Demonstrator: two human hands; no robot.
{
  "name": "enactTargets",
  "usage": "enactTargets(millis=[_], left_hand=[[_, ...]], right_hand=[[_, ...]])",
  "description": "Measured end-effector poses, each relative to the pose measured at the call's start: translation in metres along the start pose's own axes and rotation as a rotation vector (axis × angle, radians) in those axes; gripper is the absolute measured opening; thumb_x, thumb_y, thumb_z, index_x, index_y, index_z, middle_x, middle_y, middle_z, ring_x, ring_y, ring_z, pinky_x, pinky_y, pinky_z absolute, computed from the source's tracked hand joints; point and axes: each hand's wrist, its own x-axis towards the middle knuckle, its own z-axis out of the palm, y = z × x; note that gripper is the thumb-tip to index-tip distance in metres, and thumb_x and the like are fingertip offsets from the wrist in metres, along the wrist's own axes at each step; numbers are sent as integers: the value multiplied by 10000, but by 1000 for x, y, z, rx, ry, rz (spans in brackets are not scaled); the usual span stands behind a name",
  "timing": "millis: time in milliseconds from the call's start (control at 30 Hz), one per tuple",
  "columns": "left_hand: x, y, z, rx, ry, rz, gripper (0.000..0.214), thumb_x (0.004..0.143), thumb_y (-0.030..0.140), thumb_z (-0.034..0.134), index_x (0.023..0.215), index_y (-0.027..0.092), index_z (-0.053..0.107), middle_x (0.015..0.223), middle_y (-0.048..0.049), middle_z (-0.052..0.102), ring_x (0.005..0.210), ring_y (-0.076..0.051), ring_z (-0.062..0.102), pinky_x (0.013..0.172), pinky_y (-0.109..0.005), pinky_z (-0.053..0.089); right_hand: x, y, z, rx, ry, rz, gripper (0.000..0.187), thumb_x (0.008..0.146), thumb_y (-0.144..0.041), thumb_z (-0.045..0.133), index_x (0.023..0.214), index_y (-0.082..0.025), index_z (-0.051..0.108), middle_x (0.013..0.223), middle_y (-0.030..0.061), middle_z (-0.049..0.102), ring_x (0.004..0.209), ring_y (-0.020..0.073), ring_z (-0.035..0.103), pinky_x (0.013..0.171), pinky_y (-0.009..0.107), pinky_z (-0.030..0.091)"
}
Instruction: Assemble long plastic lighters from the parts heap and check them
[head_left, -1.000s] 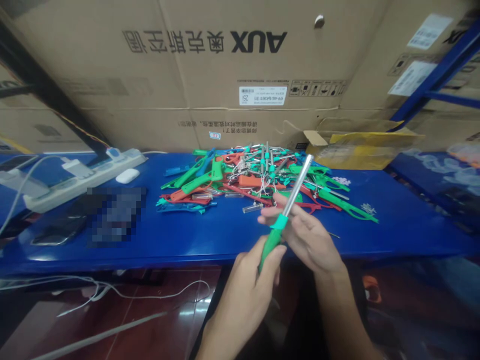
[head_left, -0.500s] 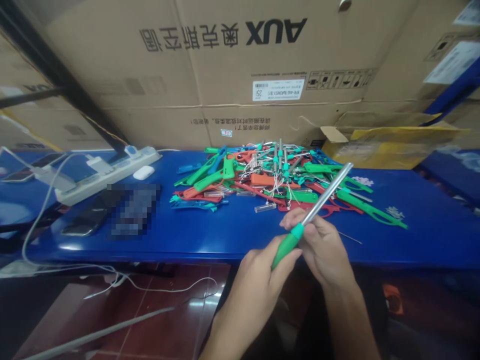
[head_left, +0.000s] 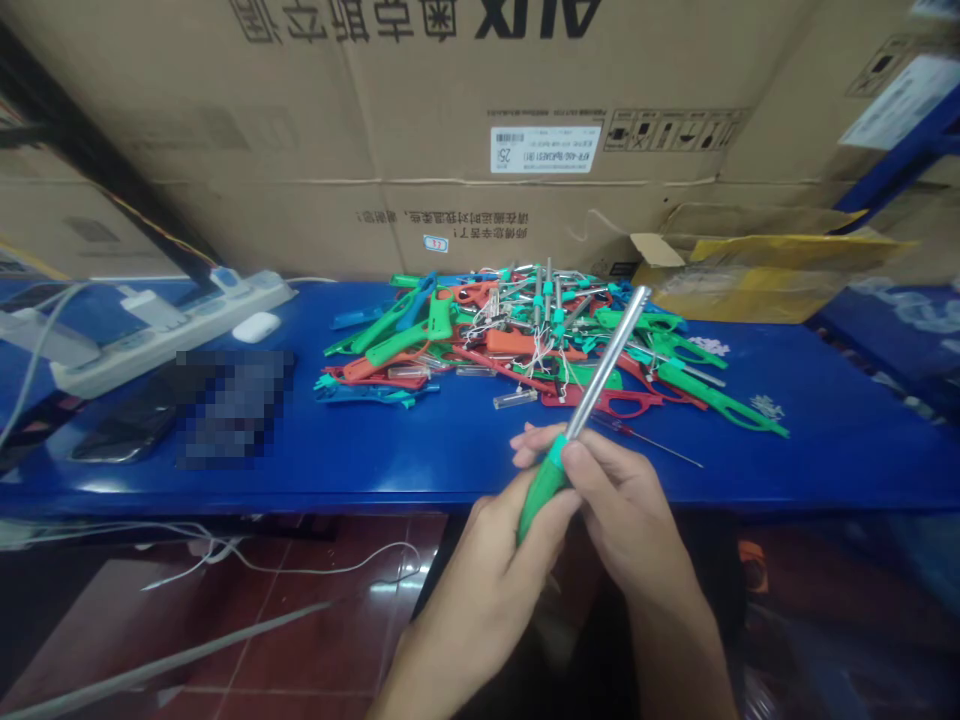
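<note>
Both my hands hold one tool [head_left: 592, 395]: a long silver metal tube with a green plastic handle, tilted up and to the right. My left hand [head_left: 495, 570] wraps round the lower green handle. My right hand [head_left: 622, 505] pinches the teal collar where the tube meets the handle. The tool hovers over the front edge of the blue table [head_left: 420, 460]. Behind it lies a pile of green, red and blue plastic parts [head_left: 525, 340] with metal tubes and thin wires.
A white power strip [head_left: 172, 325] with plugs and a white earbud case [head_left: 256, 326] sit at the back left, beside dark phones [head_left: 127, 430]. Large cardboard boxes [head_left: 465, 130] wall off the back. An open yellow-lined box [head_left: 757, 275] stands at the right. Cables trail on the floor.
The tube has swung from a flatter tilt to a steeper one. My right hand's fingers shifted on the collar. The view dipped slightly.
</note>
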Motion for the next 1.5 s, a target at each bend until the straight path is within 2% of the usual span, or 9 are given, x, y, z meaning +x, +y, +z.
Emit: enactTargets(millis=[100,167,333,467,567,700,933,1267,1500], left_hand=[[12,-3,-8,-220,-38,-23,378,989,554,548,1084,195,620,652,76,411,427,-46,315,386,-176,270],[22,-4,-19,-323,-6,-1,365,979,528,583,1171,217,573,694,80,424,416,-34,314,373,-165,259],[40,-6,-47,-526,-71,84,315,989,411,613,1215,194,588,891,11,521,553,-49,469,468,-171,403],[54,-1,-52,-675,-49,139,367,995,427,611,1251,164,612,812,10,521,513,-42,427,422,-141,377],[67,7,-51,-828,-23,126,333,1026,419,562,1231,163,624,716,59,415,433,-21,317,361,-113,315],[77,12,-50,-856,69,88,280,1043,390,533,1165,162,641,668,84,309,396,-13,227,316,-91,241],[71,7,-47,-755,219,92,273,1012,382,588,1169,167,649,675,78,329,396,-10,250,313,-85,271],[72,6,-47,-781,206,69,289,1015,392,577,1179,161,636,686,72,354,413,-15,257,326,-93,290],[72,5,-46,-715,143,49,314,1031,416,539,1223,184,626,710,62,386,426,-19,278,343,-107,289]], right_hand=[[-5,1,-7,-84,39,-54,301,1024,-467,535,1227,-337,715,1237,34,738,1133,218,690,1000,373,542],[-10,1,-26,-326,196,-140,308,1032,-444,516,1267,-338,686,1272,37,719,1211,230,649,1078,407,481],[-22,-11,-128,-1288,743,-408,312,945,-365,604,1175,-187,718,1157,139,726,1096,296,645,1020,438,459],[-16,-29,-213,-1408,937,-66,258,826,-225,709,1060,-133,766,1016,147,733,793,233,643,864,371,486],[-2,-40,-243,-1303,965,174,225,833,-212,725,1035,-140,792,939,120,741,682,193,612,741,353,476],[6,-48,-248,-1223,932,256,232,819,-214,764,1033,-137,808,833,79,735,612,158,578,639,319,447],[5,-39,-254,-1259,867,215,111,743,-247,838,852,-227,825,1060,46,763,685,148,587,720,317,432],[12,-36,-253,-1342,966,357,102,728,-178,854,780,-241,793,1103,40,778,812,179,677,732,314,452],[10,-26,-269,-1432,935,173,77,761,-204,787,718,-242,736,1021,68,775,745,199,676,704,338,464]])
